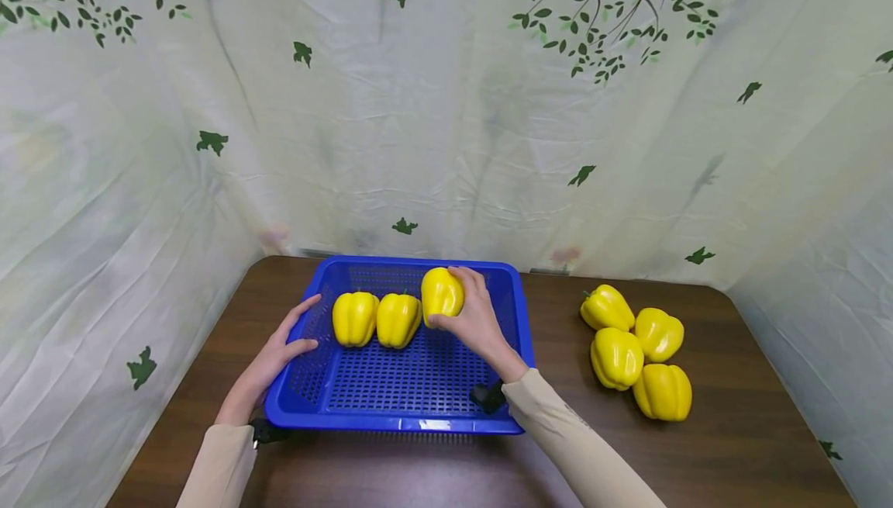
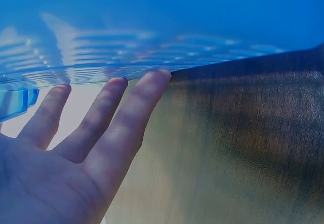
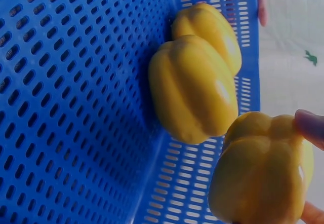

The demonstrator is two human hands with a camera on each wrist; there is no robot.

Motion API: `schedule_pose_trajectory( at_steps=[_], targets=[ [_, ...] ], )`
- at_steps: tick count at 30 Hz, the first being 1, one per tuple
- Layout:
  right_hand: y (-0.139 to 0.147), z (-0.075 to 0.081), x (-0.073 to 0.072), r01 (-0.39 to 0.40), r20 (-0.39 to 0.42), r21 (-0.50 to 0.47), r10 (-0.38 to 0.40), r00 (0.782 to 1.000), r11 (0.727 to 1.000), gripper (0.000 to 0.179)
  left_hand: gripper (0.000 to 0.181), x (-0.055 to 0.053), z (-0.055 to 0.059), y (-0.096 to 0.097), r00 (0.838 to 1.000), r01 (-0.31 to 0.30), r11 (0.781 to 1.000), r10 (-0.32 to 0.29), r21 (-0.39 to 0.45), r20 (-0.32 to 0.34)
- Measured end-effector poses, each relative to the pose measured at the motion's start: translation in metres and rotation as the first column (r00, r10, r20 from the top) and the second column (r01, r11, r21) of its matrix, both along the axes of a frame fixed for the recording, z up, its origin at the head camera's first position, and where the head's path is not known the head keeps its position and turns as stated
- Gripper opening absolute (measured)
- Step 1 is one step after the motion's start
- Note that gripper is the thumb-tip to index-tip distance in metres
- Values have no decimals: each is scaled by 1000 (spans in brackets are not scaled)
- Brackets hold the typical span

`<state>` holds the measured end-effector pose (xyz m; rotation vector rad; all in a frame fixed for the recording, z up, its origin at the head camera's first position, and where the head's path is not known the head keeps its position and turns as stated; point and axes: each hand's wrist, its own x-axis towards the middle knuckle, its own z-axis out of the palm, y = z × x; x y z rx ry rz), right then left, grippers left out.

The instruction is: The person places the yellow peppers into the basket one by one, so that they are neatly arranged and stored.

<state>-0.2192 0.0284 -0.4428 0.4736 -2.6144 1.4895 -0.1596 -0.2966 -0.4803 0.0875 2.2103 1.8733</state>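
In my right hand [image 1: 477, 318] a yellow bell pepper [image 1: 441, 296] is held between thumb and fingers, over the right part of a blue plastic basket [image 1: 398, 424]. The right wrist view shows this pepper [image 3: 260, 176] close up, with fingertips at its edge. Two more yellow bell peppers, one at the left [image 1: 354, 319] and one beside it [image 1: 398, 321], stand side by side in the basket near its back wall. My left hand [image 1: 275, 349] is at the basket's left side, thumb and a finger over the rim. In the left wrist view, straight fingers [image 2: 134, 102] touch the basket's outside.
Several yellow bell peppers [image 1: 617, 358] sit in a group on the brown wooden table [image 1: 558, 415], right of the basket. Behind the table hangs a pale curtain [image 1: 446, 143] with a green leaf print, and it continues along both sides.
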Motion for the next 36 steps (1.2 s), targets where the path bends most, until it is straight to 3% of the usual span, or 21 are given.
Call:
schedule_pose_trajectory(
  at_steps=[25, 36],
  targets=[
    [-13, -17, -4, 16, 94, 162, -31, 995, 987, 80, 68, -2, 2, -1, 1000, 13, 1000, -12, 24, -23],
    [-16, -21, -3, 23, 130, 173, -46, 990, 985, 80, 67, -2, 0, 0, 1000, 12, 1000, -12, -3, -27]
  ],
)
